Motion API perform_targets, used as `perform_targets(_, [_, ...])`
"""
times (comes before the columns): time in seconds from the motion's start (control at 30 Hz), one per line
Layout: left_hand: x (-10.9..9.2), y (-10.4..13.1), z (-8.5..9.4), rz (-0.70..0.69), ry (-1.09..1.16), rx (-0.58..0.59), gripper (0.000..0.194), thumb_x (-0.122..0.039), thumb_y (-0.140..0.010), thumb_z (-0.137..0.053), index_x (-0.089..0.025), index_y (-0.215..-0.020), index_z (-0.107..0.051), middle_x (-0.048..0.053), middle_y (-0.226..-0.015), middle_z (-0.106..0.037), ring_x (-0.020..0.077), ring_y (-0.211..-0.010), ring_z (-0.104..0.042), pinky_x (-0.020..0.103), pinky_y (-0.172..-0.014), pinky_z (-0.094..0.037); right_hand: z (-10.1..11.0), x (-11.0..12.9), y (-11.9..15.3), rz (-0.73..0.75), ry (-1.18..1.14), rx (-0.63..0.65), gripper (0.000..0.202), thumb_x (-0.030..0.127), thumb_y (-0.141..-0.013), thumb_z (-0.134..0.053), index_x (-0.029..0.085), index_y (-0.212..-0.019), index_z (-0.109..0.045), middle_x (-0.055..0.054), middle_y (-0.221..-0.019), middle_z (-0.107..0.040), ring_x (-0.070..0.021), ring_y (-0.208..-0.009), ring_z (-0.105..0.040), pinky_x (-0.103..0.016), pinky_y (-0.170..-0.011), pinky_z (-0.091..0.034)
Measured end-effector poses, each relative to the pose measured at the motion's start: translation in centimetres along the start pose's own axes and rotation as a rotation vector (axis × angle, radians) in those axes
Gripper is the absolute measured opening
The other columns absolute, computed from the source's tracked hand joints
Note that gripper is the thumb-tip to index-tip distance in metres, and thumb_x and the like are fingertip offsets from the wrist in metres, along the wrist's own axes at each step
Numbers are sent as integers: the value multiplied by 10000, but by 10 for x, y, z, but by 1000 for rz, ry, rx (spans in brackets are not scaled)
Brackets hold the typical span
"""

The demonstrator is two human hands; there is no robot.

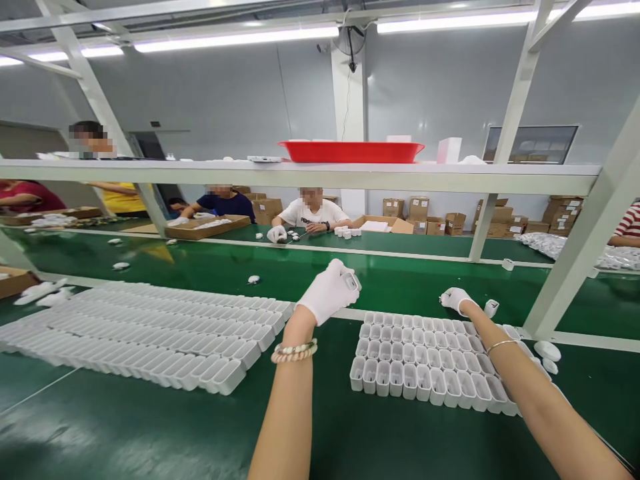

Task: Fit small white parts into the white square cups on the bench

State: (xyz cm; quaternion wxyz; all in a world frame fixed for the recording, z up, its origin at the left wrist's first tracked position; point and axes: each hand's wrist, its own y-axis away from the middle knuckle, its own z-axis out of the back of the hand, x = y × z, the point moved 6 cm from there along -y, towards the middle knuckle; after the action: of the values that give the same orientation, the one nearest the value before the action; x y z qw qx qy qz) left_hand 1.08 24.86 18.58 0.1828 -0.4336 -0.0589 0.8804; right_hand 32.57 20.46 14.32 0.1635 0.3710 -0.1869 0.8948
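My left hand [327,292], in a white glove, is closed around a small white plastic cup [353,281] above the near edge of the green belt [210,263]. My right hand [456,300], also gloved, reaches over the belt with its fingers pinched together; a tiny dark-and-white thing at the fingertips is too small to name. Just right of that hand another white cup [491,308] lies tilted on the belt. Below my hands, rows of open white cups [410,377] stand packed together, several with small dark bits inside. My right forearm hides part of these rows.
A larger block of white cups [150,340] covers the left of the table. Overhead runs a shelf [200,172] with a red tray [355,152], held by slanted posts [575,233]. Small white pieces [254,280] lie on the belt. Co-workers [313,217] sit across.
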Motion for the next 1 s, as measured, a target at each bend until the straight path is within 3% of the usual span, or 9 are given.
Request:
perform_targets(0.1, [-25,19,11,-110,-6,-18,341,-235,-719,-706,-186,-1003,-524,29,-968,-645,185,-835,-626,291,-655,-527,-4,-4,-4,9,-107,58,285,360,-932,-569,150,-1119,-618,-52,-1118,-623,-205,-942,-627,-354,-794,-550])
perform_targets(0.23, [-69,49,17,-505,12,-78,375,-214,-711,-671,-200,-1066,-549,24,-1037,-636,178,-934,-615,341,-838,-514,-14,5,-4,84,-272,147,247,329,-920,-594,126,-1056,-633,-54,-1038,-661,-176,-875,-649,-341,-757,-563])
perform_targets(0.33, [-98,72,11,-802,-15,-75,268,-137,-758,-610,-180,-1020,-577,21,-961,-635,137,-839,-591,285,-755,-509,-16,26,17,183,-407,208,317,257,-777,-732,114,-1043,-634,-90,-993,-706,-189,-873,-683,-360,-773,-575])
perform_targets(0.4, [-109,82,5,-898,-54,-64,242,-73,-765,-586,-177,-983,-591,18,-941,-646,131,-833,-578,281,-757,-498,-8,44,46,256,-488,214,471,239,-689,-774,137,-1121,-617,-110,-1062,-710,-221,-942,-691,-394,-861,-565])
perform_targets(0.47, [-115,88,0,-931,-100,-44,287,-30,-749,-595,-185,-991,-594,19,-979,-660,142,-881,-576,302,-801,-491,7,60,79,314,-539,188,543,280,-687,-774,173,-1190,-599,-107,-1124,-696,-236,-971,-692,-433,-912,-551])
perform_targets(0.53, [-116,92,-3,-945,-138,-38,343,-23,-740,-621,-191,-1038,-584,26,-1018,-661,155,-913,-575,318,-821,-487,25,72,111,372,-537,104,535,309,-646,-808,191,-1143,-647,-98,-1102,-707,-253,-940,-698,-438,-871,-576])
perform_targets(0.67, [-119,100,-6,-996,-197,-56,443,13,-727,-618,-182,-1119,-550,38,-1052,-654,155,-941,-577,314,-847,-472,48,89,150,552,-472,-22,450,362,-648,-831,252,-1064,-700,-35,-934,-736,-222,-832,-696,-368,-767,-615])
perform_targets(0.8, [-122,104,-10,-1001,-242,-41,489,52,-709,-606,-171,-1140,-543,25,-1012,-654,145,-947,-564,293,-854,-456,50,97,162,731,-388,-83,394,285,-735,-782,321,-1106,-655,29,-778,-695,-154,-668,-653,-282,-649,-602])
perform_targets(1.0, [-121,107,-13,-995,-243,-25,460,42,-709,-609,-153,-1122,-549,28,-987,-649,145,-922,-545,300,-852,-452,46,100,167,852,-275,-140,483,150,-743,-756,320,-1160,-583,56,-755,-645,-115,-632,-603,-228,-633,-568])
